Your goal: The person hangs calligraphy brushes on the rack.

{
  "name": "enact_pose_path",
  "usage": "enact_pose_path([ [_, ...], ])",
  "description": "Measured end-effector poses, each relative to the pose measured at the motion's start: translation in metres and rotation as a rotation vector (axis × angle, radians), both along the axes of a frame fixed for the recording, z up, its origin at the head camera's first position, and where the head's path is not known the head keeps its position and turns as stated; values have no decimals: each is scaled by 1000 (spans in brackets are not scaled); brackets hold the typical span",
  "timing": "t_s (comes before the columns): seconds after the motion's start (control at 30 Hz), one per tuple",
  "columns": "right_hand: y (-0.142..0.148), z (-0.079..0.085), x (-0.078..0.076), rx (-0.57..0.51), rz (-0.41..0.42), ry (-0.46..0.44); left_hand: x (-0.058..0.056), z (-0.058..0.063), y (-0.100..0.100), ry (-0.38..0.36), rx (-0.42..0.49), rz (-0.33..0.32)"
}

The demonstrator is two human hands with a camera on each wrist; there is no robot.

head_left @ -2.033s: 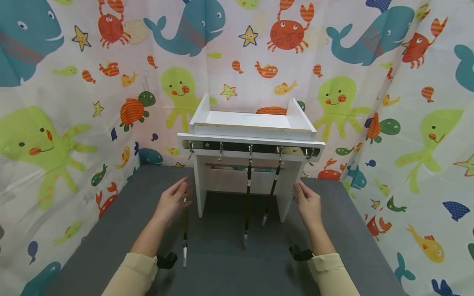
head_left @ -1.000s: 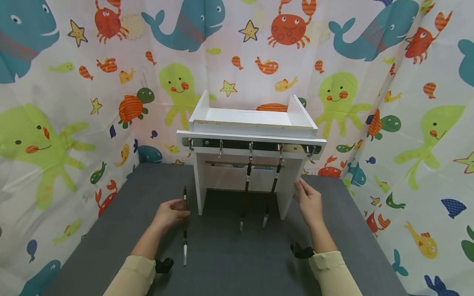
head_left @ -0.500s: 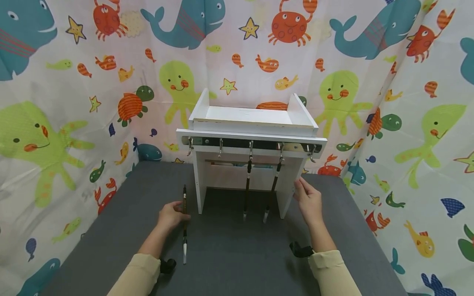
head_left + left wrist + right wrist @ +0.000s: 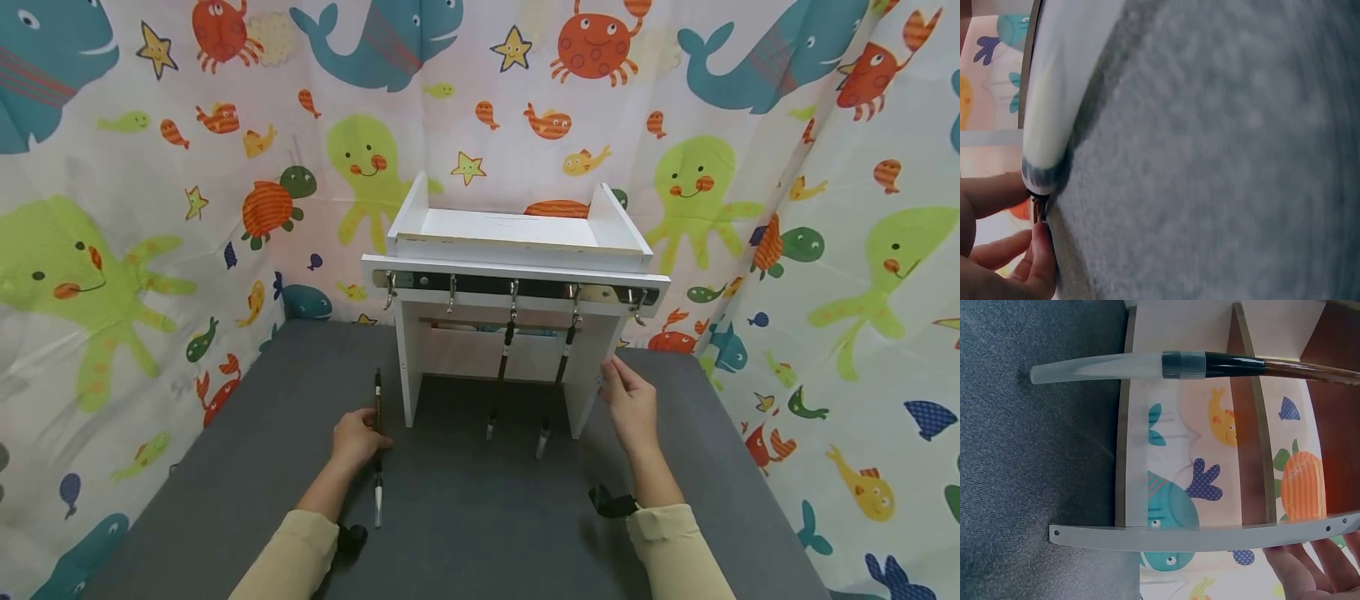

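A dark-handled calligraphy brush with a clear cap over its white bristles lies on the grey table, left of the white shelf unit. My left hand pinches its handle, thumb on one side and fingers on the other; in the left wrist view the capped head looms large just past the fingertips. My right hand touches the outer face of the unit's right side panel, fingers fairly straight. Two more brushes hang from the hook rail: a middle one and one to its right.
Several metal hooks line the rail along the unit's front; the two left ones and the far right one carry no brush. A curtain printed with sea animals surrounds the grey table at the back and sides.
My left hand has come down from beside the unit's left panel and now pinches the lying brush. The middle hanging brush has swung back under the unit. My right hand has stayed at the panel.
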State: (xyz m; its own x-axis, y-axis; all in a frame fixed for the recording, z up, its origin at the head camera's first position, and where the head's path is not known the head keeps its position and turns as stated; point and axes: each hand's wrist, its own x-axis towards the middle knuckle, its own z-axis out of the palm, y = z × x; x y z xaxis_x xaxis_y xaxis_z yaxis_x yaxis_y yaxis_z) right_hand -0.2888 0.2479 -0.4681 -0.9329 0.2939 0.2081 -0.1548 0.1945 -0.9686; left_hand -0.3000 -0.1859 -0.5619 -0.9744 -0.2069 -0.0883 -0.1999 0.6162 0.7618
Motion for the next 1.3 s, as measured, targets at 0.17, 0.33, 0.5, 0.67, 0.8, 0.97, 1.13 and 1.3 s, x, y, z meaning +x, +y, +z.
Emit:
enact_pose_path([
  [0.17, 2, -6, -4, 16, -13, 14, -2, 0, 0, 1, -30, 14],
  [0.33, 2, -7, -5, 26, -24, 17, -2, 2, 0, 1, -32, 30],
  [0.5, 2, -4, -5, 27, -29, 12, -2, 4, -1, 28, -30, 46],
  [0.67, 3, -5, -4, 38, -24, 4, 0, 2, -5, 31, 9, 82],
  [0.8, 3, -7, -4, 38, -28, 6, 2, 1, -6, 26, 37, 93],
  [0.97, 1, -7, -2, 32, -17, -5, 3, 0, -6, 23, 52, 102],
  [1.13, 2, -7, -2, 21, -14, -13, 2, -2, -9, 22, 124, 133],
  [1.3, 3, -8, -4, 34, -27, -5, 2, 0, -11, 10, 205, 172],
])
